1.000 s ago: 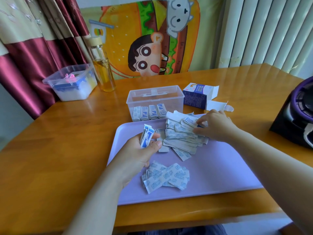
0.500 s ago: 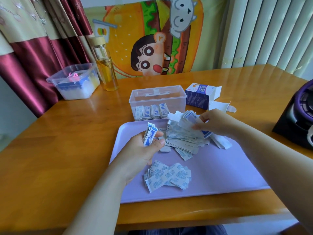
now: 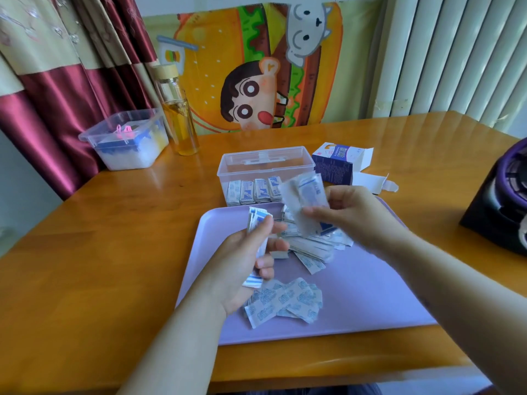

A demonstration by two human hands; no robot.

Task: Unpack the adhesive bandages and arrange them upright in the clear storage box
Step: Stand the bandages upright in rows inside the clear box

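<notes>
While both hands hang above the lilac tray (image 3: pixel 356 295), the left hand (image 3: pixel 245 258) grips a small stack (image 3: pixel 258 220) of bandages between thumb and curled fingers, and the right hand (image 3: pixel 350 215) pinches a blurred bunch (image 3: pixel 305 195) just beyond it. A pile (image 3: pixel 310 246) lies on the tray between the hands; a loose fan (image 3: pixel 285 303) lies beside the left wrist. Beyond the hands stands the clear box (image 3: pixel 265 166), a row (image 3: pixel 253 191) upright at its near wall. An opened carton (image 3: pixel 333 163) lies beyond the right hand. The table (image 3: pixel 114 238) is glossy orange wood. Far left of the hands sit a tub (image 3: pixel 128 141) and a bottle (image 3: pixel 178 109), against a maroon curtain (image 3: pixel 57 81). A cartoon cloth (image 3: pixel 256 67) and a white radiator (image 3: pixel 456 52) back the room.
</notes>
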